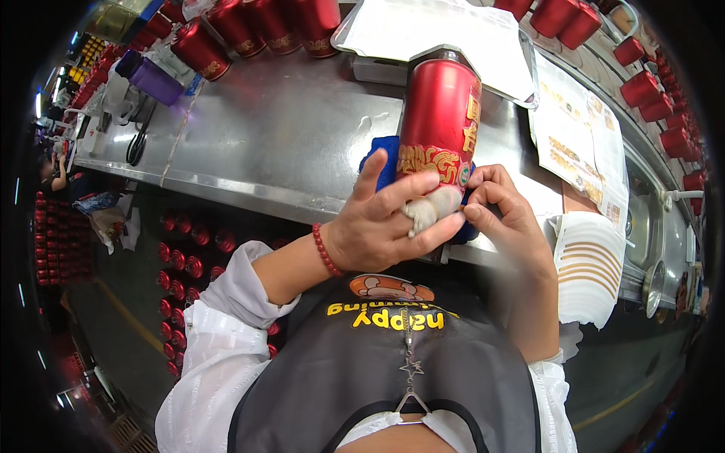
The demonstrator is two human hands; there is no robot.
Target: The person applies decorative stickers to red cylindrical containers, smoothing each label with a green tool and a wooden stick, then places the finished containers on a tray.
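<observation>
A: What's at the left of the frame?
B: A purple bottle point(155, 79), see-through and smooth, near dark-handled scissors point(137, 146) on a brushed-metal worktop point(279, 128). Farther right along the top edge stands a row of glossy red bottles point(264, 26) with gold decoration.
A: And the middle?
B: A red bottle point(438, 113), a shiny cylinder with raised-looking gold patterning round its lower part, its neck toward the top of the frame. I can't tell whether it lies or leans. Bunched blue cloth point(385, 155) shows beside its lower left.
A: How are the hands?
B: Close together at its lower end. The left hand point(381, 215) has its fingers across it, with pale, wrinkled finger covers point(432, 211); the right hand point(507, 211) has thumb and forefinger bent close at its lower right edge. I can't tell how firmly either grips.
A: What's in the way?
B: The left fingers hide the bottle's foot, and the bottle covers part of a tray point(532, 75) bearing white sheets.
A: Farther right?
B: Flat printed sheets point(581, 128), then a white sheet with curved brown strips point(589, 264), and a metal sink point(642, 200) near the edge.
</observation>
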